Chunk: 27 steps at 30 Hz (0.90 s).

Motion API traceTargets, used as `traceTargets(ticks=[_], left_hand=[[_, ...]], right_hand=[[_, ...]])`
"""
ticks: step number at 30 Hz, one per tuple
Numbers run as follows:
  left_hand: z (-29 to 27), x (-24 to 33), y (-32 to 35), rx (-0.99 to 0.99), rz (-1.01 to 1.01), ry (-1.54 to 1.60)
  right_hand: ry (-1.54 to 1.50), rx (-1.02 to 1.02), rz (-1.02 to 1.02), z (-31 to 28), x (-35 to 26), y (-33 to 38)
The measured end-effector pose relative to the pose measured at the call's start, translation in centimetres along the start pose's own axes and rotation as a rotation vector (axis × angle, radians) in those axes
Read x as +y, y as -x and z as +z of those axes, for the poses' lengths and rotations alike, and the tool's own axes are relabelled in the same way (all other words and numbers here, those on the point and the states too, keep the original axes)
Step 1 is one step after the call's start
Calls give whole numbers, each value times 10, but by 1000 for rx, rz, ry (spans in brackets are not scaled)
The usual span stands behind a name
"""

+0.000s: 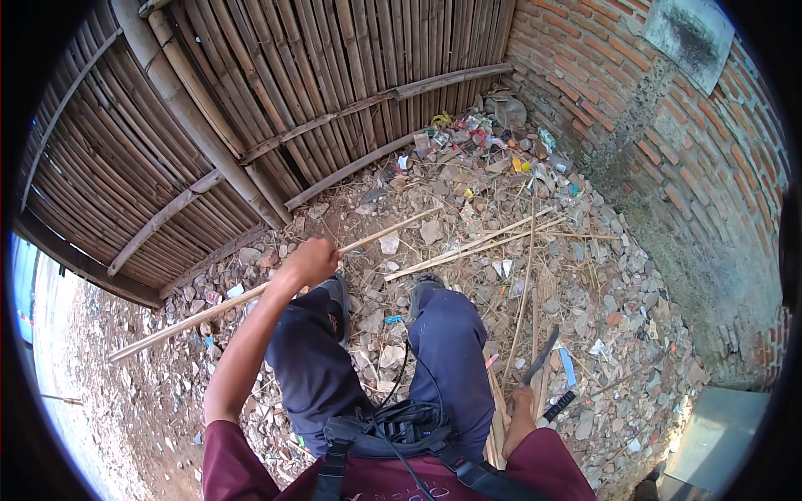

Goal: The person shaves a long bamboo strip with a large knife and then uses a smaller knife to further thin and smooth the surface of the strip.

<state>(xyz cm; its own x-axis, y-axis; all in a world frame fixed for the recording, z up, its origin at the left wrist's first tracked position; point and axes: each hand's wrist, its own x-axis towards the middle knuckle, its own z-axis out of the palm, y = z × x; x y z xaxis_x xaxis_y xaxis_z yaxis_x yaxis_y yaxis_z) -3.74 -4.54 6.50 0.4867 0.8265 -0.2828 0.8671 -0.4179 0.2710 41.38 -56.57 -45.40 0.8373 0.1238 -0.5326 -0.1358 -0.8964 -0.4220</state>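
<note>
My left hand [312, 260] is closed around a long, pale bamboo strip [196, 320]. The strip slants across in front of my left knee, its far end up to the right over the rubble and its other end low on the left. Beside my right thigh, my right hand [520, 402] is closed on a knife with a dark, curved blade [539, 359] pointing forward; its grip is mostly covered by my fingers. Next to that hand lies a black, banded handle-like piece [560, 407]. More bamboo strips [494, 417] lie close by, partly hidden by my leg and arm.
Several split bamboo strips [468, 249] lie on the stony ground ahead. A bamboo-slat wall [334, 63] rises in front and to the left, and a brick wall [668, 159] to the right. Litter [480, 134] is heaped in their corner. A grey panel [718, 434] stands at the lower right.
</note>
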Motion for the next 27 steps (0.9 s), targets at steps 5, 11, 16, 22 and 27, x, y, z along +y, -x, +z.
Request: traceTargets(ticks=[5, 11, 16, 22, 27], left_hand=[[33, 31, -77, -110, 22, -128], [95, 41, -114, -135, -95, -241], [137, 78, -126, -148, -50, -160], [176, 95, -125, -128, 5, -138], [181, 100, -126, -145, 34, -184]], right_hand=[[-85, 146, -82, -6, -3, -22], [-507, 43, -19, -29, -60, 24], [-204, 220, -424, -26, -115, 62], [-136, 24, -818, -12, -274, 133], [12, -107, -944, 33, -335, 113]])
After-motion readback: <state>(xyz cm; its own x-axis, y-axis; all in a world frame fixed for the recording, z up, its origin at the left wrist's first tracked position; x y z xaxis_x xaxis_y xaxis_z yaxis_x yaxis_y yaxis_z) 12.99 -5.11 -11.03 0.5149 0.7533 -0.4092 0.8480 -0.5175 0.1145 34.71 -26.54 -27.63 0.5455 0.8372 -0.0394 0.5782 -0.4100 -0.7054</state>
